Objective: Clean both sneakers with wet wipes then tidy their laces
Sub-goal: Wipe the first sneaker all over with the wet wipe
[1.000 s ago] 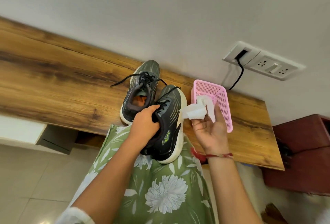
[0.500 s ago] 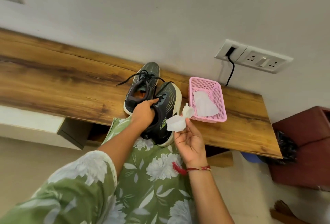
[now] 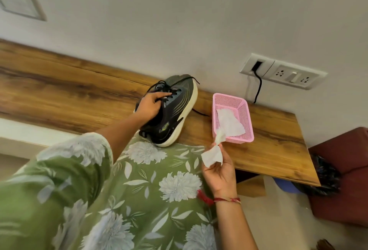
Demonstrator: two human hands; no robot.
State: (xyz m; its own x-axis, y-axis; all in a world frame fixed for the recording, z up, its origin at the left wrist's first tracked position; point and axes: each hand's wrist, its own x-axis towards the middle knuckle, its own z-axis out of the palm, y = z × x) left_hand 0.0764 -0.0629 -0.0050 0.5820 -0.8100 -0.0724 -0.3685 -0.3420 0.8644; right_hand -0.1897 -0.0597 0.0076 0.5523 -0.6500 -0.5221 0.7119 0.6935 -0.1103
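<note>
On bench, by front edge, grips dark sneaker at laces with left hand; pinches white wipe in right hand just off that edge, twisted tail running up into pink basket right of sneaker, near wall socket.

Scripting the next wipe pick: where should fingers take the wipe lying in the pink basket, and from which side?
Probably pinch a raised crease near the middle of the wipe, coming straight down through the open top. It lies rumpled on the floor of the pink basket, whose mesh walls block any sideways approach. The right hand is busy holding the other wipe.
</note>
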